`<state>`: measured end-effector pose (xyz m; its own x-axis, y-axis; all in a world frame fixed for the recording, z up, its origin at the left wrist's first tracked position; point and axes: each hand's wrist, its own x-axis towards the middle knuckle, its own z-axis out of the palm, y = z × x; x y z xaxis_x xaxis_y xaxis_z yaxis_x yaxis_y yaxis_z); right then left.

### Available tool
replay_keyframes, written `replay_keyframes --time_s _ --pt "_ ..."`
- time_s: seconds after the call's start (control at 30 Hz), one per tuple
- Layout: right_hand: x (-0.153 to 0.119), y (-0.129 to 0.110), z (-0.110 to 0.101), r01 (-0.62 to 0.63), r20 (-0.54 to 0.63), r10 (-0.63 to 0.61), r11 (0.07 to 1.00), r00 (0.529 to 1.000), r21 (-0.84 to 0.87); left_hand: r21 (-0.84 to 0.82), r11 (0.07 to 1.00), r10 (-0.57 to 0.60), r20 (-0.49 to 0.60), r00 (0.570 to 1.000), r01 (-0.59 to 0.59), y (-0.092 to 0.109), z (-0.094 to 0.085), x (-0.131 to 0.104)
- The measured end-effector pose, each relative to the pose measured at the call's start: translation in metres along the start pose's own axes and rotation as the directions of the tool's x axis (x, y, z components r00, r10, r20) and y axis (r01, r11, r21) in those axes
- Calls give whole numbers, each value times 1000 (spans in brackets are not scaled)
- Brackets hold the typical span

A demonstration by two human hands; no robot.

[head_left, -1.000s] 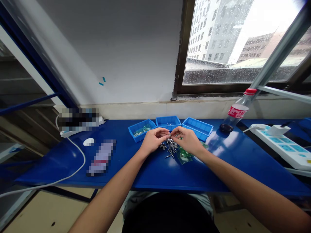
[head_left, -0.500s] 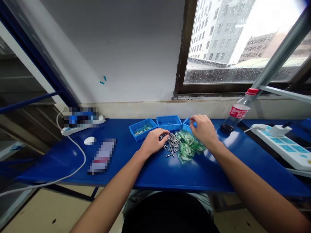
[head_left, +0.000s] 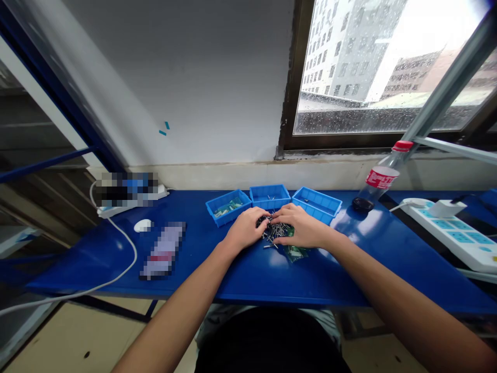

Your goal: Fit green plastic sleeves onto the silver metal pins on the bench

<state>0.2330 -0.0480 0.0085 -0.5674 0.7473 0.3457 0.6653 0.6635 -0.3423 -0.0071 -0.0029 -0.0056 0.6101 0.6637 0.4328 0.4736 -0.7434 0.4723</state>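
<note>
A pile of slim shiny metal pins, like screws or rivets (head_left: pixel 271 239), lies on the blue table between my hands. At its left edge is my left hand (head_left: pixel 245 227), thumb and forefinger curled nearly together; what they pinch, if anything, is too small to make out. My right hand (head_left: pixel 305 228) reaches over the pile from the right, its thumb and fingers apart around some pins. Under it, mostly covered, are green plastic packets (head_left: pixel 295 253). Behind stand a left blue bin (head_left: pixel 223 221) with packets, a middle blue bin (head_left: pixel 271 201) and a right blue bin (head_left: pixel 322 211), the latter two with a few small pieces.
A bottle with a red cap (head_left: pixel 382 177) stands at the right, near a white power strip (head_left: pixel 458 233). To the left lie a white mouse-shaped object (head_left: pixel 143 225), a blurred-out flat item (head_left: pixel 165 251) and a white cable (head_left: pixel 134 248). The wall runs behind the bins.
My right hand has come down and left from the right bin to the pile, uncovering that bin and hiding most of the green packets. My left hand has barely moved.
</note>
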Motion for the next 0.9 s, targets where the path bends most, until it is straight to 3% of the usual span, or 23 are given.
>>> replay_keyframes --time_s 0.23,0.43,0.67,0.9 --pt "5 10 12 -45 -67 45 999 997 -5 -5 1000 -14 17 1000 14 0 1 0" --pt "8 4 14 -99 -140 92 994 986 -44 1 1000 -15 3 1000 15 0 0 -1" --pt "9 0 12 -281 -217 292 956 931 82 -11 1000 -16 -11 1000 16 4 -2 -1" --pt "10 -6 13 -220 -395 286 954 873 206 -39 999 -5 -58 998 3 8 -4 0"
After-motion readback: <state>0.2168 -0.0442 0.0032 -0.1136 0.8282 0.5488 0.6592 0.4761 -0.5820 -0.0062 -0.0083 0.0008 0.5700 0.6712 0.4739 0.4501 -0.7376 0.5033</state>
